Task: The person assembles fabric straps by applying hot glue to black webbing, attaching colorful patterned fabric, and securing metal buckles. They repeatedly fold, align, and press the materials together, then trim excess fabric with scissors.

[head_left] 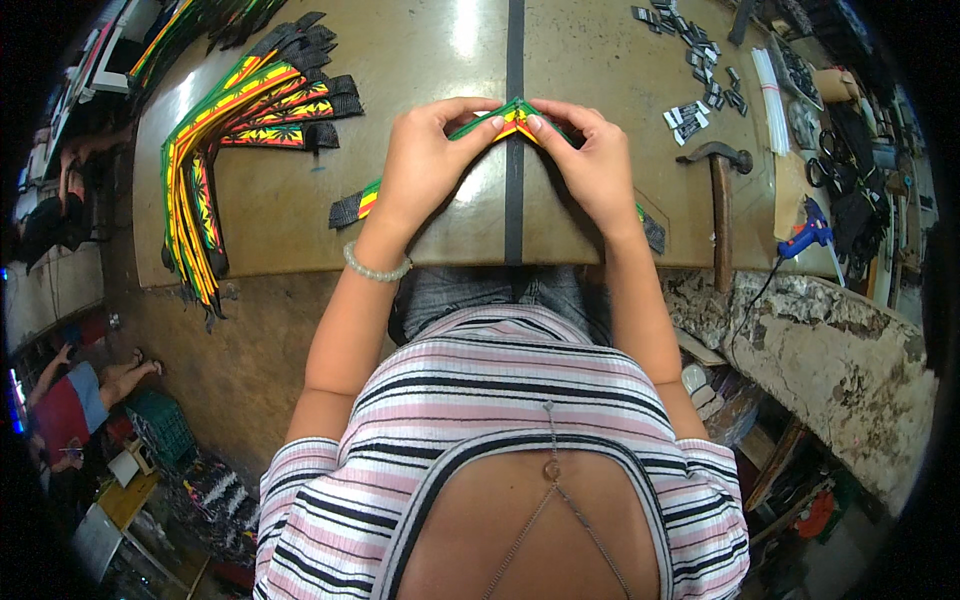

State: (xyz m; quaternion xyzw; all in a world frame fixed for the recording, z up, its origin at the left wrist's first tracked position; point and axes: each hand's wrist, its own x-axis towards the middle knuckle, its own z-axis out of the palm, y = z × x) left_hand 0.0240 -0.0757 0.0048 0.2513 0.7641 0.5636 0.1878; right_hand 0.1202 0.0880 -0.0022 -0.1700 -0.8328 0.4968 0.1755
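A green, yellow and red strap (518, 118) with black leaf shapes is bent into a peak over the table's black stripe. My left hand (425, 150) pinches it just left of the peak, thumb on the front. From the other side my right hand (595, 165) pinches it close to the same bend. One black end (347, 210) of the strap lies on the table beyond my left wrist; the other black end (651, 232) shows past my right wrist. My hands cover the stretches between.
Many similar straps (185, 160) lie bundled at the left. On the right are a hammer (722, 200), small black-and-white pieces (705, 70), white sticks (768, 95), scissors (830, 160) and a blue glue gun (808, 235) with its cord. Another person (65, 410) is far left.
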